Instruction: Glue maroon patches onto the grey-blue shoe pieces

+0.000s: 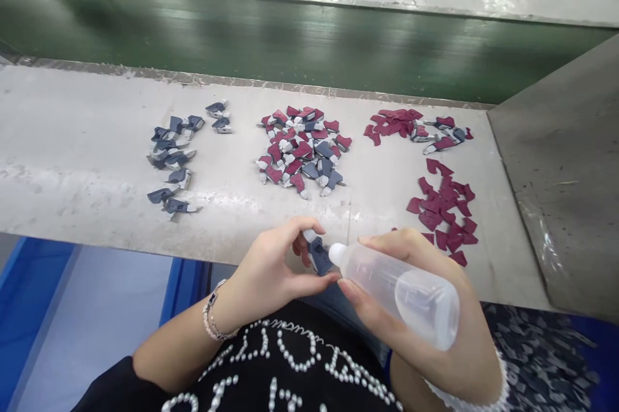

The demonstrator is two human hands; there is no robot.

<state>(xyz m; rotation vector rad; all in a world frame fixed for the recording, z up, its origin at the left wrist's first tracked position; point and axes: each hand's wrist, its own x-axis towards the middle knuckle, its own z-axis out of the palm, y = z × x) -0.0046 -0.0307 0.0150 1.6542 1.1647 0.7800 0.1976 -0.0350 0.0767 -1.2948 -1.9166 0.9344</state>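
Between the thumb and fingers of my left hand [275, 264] is a small dark blue-grey and white plastic piece [319, 256], its dark face tilted up. My right hand [425, 289] is wrapped round a clear squeeze bottle [396, 289] with some clear liquid inside. The white nozzle [337, 254] of the bottle points left at the piece, very close to it; whether they touch I cannot tell. Beyond my hands lies a heap of maroon, white and blue-grey pieces [302, 147]. Loose maroon flat pieces [442, 206] are spread out to the right.
More blue-grey and white pieces [174, 154] lie at the left of the pale work surface [97, 160]. Behind it runs a green belt [290, 44]. A metal panel [561, 173] rises at the right. Below are a bin of dark pieces [541, 360] and blue containers [43, 309].
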